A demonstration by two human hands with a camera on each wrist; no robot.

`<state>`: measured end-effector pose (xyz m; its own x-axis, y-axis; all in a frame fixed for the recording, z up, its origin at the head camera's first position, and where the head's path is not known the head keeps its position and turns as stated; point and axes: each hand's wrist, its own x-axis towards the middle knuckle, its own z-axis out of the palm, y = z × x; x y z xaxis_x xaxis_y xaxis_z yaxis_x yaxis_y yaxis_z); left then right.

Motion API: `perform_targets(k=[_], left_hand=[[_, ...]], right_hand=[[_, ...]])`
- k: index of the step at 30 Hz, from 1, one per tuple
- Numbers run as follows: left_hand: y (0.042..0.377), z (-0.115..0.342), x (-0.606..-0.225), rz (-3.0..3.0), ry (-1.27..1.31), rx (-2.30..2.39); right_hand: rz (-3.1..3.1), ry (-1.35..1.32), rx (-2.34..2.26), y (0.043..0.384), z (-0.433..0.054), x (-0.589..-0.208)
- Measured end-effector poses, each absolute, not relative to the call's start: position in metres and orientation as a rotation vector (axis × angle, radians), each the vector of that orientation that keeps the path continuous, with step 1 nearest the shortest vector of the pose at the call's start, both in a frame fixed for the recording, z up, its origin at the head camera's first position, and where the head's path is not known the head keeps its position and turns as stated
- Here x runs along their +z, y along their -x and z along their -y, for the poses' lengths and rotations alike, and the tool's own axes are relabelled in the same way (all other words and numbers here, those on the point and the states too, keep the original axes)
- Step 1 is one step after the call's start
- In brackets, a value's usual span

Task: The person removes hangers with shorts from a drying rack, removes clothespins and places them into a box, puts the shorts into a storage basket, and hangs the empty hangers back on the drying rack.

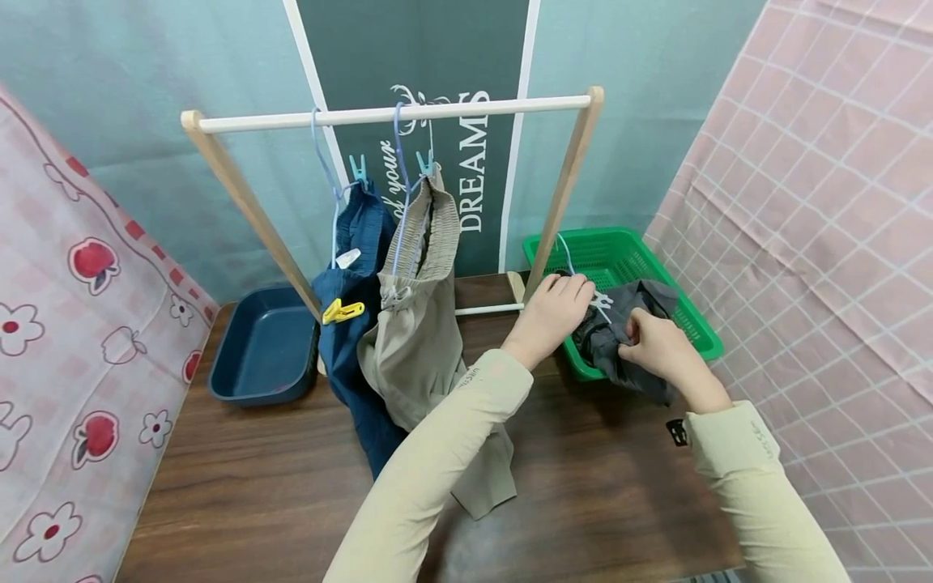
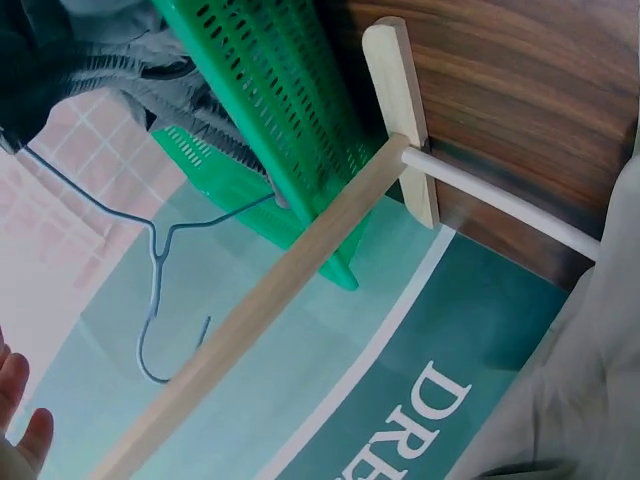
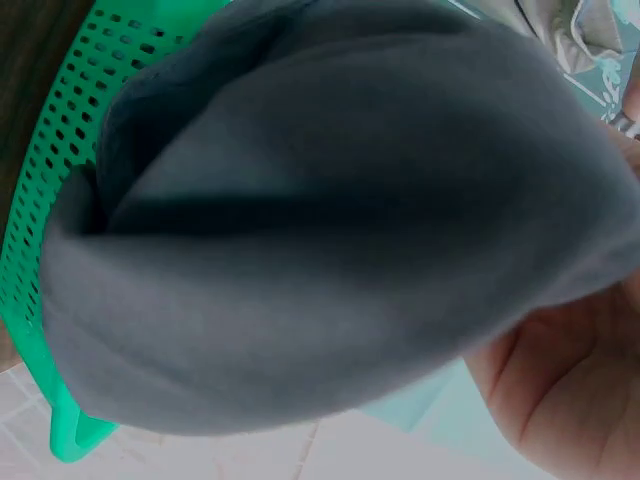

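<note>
Dark grey elastic-waist trousers (image 1: 641,300) lie bunched over a green basket (image 1: 696,320), with a light blue wire hanger (image 2: 156,255) at their waistband. My left hand (image 1: 551,312) bends over the waistband and pinches a pale clothespin (image 1: 601,301) whose forked end shows past the fingertips. Two of that hand's fingertips (image 2: 14,385) appear at the left edge of the left wrist view. To the right, my right hand (image 1: 662,348) grips the trouser fabric between thumb and fingers. The cloth (image 3: 330,220) fills most of the right wrist view and hides those fingertips.
A wooden rack with a white rail (image 1: 452,112) carries blue trousers (image 1: 357,324) and beige trousers (image 1: 419,340) on hangers. Blue clothespins (image 1: 358,168) and a yellow clothespin (image 1: 342,311) hold clothes there. At left stands a dark blue bin (image 1: 266,344); curtains surround the wooden table (image 1: 255,486).
</note>
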<state>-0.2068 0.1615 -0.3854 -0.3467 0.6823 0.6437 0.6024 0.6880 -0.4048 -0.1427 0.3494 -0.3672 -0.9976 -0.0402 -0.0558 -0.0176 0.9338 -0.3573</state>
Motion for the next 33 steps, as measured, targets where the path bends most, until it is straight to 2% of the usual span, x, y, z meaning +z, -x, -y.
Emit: perform_targets(k=[7,14,33], left_hand=[[0.208,-0.152,-0.372,2.179,0.913,0.032],[0.208,-0.140,-0.344,2.259,0.829,-0.237],[0.183,-0.075,-0.261,1.980,0.482,-1.476]], right_hand=[[-3.028,-0.109,-0.506,0.143,-0.351,-0.364],[-3.081,-0.177,-0.504,0.140,-0.360,-0.368],[-3.052,-0.206,-0.528,0.139,-0.374,-0.373]])
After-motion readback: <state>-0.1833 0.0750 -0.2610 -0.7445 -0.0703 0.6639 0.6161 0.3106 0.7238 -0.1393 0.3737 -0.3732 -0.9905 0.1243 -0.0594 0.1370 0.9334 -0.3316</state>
